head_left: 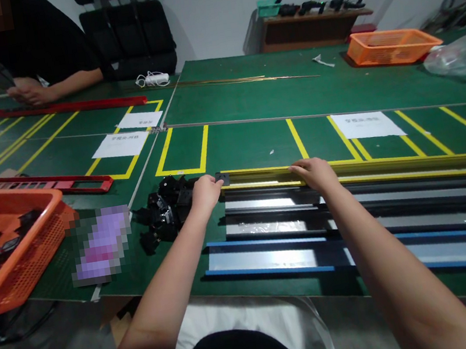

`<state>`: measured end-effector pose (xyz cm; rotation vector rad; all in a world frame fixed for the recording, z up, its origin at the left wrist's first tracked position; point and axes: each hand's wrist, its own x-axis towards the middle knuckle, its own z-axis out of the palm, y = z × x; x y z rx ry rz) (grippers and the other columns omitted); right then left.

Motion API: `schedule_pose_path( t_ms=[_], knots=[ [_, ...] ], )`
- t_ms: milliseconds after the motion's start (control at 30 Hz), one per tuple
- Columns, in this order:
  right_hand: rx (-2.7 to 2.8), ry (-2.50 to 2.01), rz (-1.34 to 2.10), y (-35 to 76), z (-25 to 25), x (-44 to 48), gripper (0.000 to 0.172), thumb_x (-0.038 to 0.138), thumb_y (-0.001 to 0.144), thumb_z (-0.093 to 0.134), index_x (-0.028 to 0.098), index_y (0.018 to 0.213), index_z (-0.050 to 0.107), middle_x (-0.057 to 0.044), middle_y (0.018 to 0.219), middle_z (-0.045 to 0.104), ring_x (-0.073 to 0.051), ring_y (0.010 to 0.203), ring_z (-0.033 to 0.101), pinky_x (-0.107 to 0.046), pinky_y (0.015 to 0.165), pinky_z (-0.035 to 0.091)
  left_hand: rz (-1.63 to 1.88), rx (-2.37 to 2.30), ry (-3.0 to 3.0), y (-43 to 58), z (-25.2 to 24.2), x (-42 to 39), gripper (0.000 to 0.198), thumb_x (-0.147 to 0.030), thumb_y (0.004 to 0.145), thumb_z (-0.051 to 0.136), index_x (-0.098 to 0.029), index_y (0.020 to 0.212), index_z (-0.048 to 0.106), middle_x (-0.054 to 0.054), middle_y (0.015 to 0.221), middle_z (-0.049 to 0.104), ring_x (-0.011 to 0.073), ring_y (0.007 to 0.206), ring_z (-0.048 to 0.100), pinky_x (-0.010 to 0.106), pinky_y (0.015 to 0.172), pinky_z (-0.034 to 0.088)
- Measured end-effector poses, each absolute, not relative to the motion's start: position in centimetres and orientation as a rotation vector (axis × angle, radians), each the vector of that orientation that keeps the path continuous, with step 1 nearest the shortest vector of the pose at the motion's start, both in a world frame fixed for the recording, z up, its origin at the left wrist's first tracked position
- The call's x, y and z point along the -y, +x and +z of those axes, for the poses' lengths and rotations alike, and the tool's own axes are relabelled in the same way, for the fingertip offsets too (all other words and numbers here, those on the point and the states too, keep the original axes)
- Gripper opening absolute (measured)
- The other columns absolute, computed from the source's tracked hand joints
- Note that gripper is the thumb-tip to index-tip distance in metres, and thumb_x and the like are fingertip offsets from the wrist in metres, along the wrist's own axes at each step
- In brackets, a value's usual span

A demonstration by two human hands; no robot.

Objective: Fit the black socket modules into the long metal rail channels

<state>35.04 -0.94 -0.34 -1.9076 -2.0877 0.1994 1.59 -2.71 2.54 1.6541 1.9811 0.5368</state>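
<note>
My left hand (207, 194) pinches a small black plastic end piece (223, 178) at the left end of a long yellow-edged metal rail (260, 177). How far the piece sits in the rail I cannot tell. Farther along, my right hand (317, 174) grips the same rail, thumb and fingers on its edge. Just left of my left hand lies a pile of black plastic parts (160, 216). Nearer to me, black-and-silver profiles (263, 226) and a blue-edged profile (268, 258) lie alongside the rail, partly covered by my right forearm.
An orange basket (49, 245) of black parts stands at left, near a blurred purple object (102, 245). Red rails (72, 107) lie beyond, where a person's hands (32, 91) rest. Paper labels (367, 125) lie on the green table (246, 143). Another orange basket (392, 49) stands far right.
</note>
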Motion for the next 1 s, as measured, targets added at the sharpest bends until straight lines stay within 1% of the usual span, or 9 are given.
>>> schedule_pose_path(
  t_ms=[267, 433, 633, 1000],
  knots=[
    [2.089, -1.914, 0.17, 34.8, -0.2, 1.1, 0.04, 0.047, 0.093, 0.044, 0.024, 0.097, 0.076, -0.007, 0.1, 0.075, -0.025, 0.092, 0.065, -0.032, 0.075, 0.043, 0.509, -1.995, 1.672, 1.8, 2.4, 2.6, 0.023, -0.034, 0.084, 0.064, -0.016, 0.096, 0.072, 0.012, 0.101, 0.075, 0.0223, 0.1, 0.068, 0.027, 0.084, 0.048],
    [2.15, -1.918, 0.124, 34.7, -0.3, 1.0, 0.044, 0.049, 0.094, 0.041, 0.023, 0.099, 0.076, -0.008, 0.1, 0.074, -0.025, 0.091, 0.064, -0.033, 0.075, 0.042, 0.504, -1.985, 1.712, 2.3, 2.3, 2.7, 0.023, -0.035, 0.085, 0.062, -0.015, 0.092, 0.072, 0.013, 0.099, 0.075, 0.024, 0.097, 0.069, 0.028, 0.08, 0.049],
    [2.168, -1.909, 0.074, 34.2, -0.3, 1.1, 0.045, 0.049, 0.096, 0.039, 0.023, 0.099, 0.075, -0.007, 0.099, 0.074, -0.025, 0.09, 0.062, -0.034, 0.076, 0.04, 0.48, -2.005, 1.727, 2.3, 2.5, 2.6, 0.023, -0.036, 0.085, 0.062, -0.016, 0.091, 0.072, 0.013, 0.099, 0.075, 0.0233, 0.099, 0.068, 0.027, 0.081, 0.048],
    [2.147, -1.918, 0.088, 34.1, -0.4, 1.1, 0.042, 0.052, 0.093, 0.044, 0.025, 0.099, 0.076, -0.007, 0.099, 0.074, -0.026, 0.089, 0.062, -0.034, 0.075, 0.041, 0.478, -2.052, 1.77, 2.6, 2.7, 3.2, 0.023, -0.037, 0.087, 0.059, -0.017, 0.092, 0.071, 0.013, 0.096, 0.075, 0.0251, 0.097, 0.069, 0.029, 0.08, 0.049]
  ],
)
